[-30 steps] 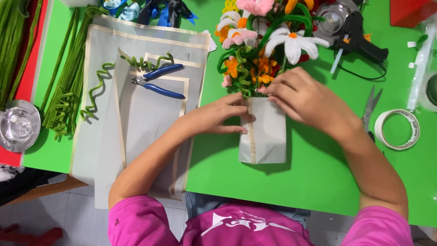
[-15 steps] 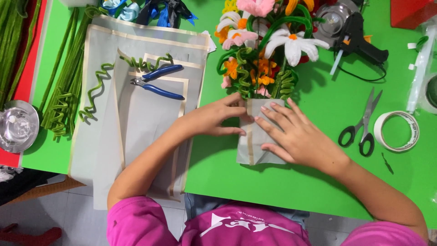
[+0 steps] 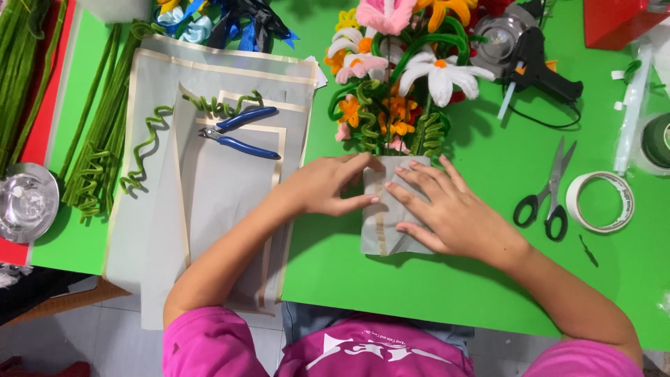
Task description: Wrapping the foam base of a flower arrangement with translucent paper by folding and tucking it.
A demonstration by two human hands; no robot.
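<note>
A bouquet of pipe-cleaner flowers lies on the green table, its stems wrapped in translucent grey paper. My left hand grips the wrap's upper left edge. My right hand lies flat on the wrap, fingers spread and pressing the paper down. Both hands touch the wrap just below the flower heads.
Sheets of wrapping paper lie at left with blue-handled pliers and curled green pipe cleaners on them. Green stems and a clear dish sit far left. Black scissors, a tape roll and a glue gun lie at right.
My right hand slid down from the top of the wrap near the flowers and now lies flat across it. The scissors, covered before, are in view. My left hand has barely moved.
</note>
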